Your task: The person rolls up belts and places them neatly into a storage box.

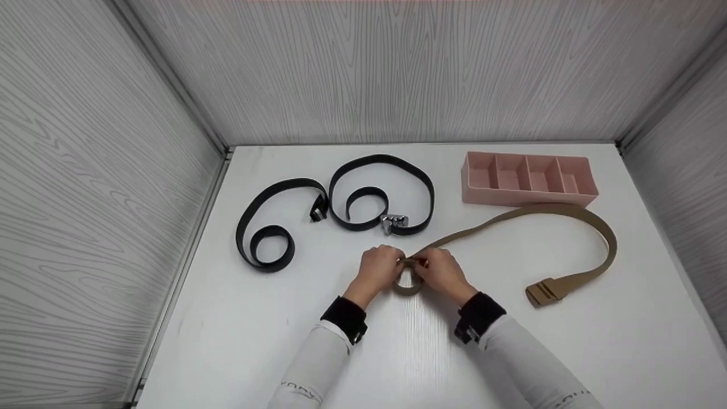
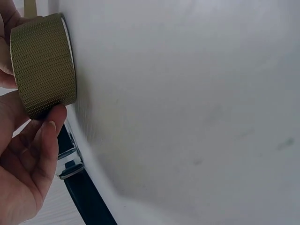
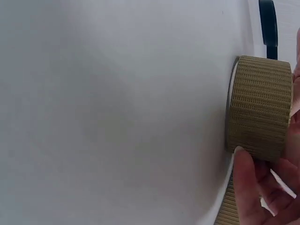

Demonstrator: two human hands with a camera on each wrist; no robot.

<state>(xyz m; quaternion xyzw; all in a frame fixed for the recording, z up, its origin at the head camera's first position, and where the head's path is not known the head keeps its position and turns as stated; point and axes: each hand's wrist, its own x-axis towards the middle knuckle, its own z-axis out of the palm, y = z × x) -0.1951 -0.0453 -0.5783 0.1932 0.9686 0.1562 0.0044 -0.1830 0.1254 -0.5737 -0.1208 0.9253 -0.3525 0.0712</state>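
Pink 4-compartment box (image 1: 511, 196) beside tan belt (image 1: 611, 244), left grip (image 1: 379, 267) and right grip (image 1: 446, 274) both pinching belt

Black belt, first (image 1: 274, 264): left of and beyond the fingers (image 3: 246, 185), on edge, one end coiled into a ring, dark buckle (image 1: 319, 209) at the other. Black belt, second (image 1: 379, 158): directly beyond the fingers, close beside the first, curled inward, with a bright metal buckle (image 1: 395, 221). Pink box (image 1: 511, 197), rectangular, four compartments in a row: beyond and right of the fingers. White surface (image 1: 238, 341): beneath the fingers. Pale wood-grain panels: left (image 1: 68, 170), right (image 1: 696, 113) and far beyond (image 1: 375, 74) the fingers.
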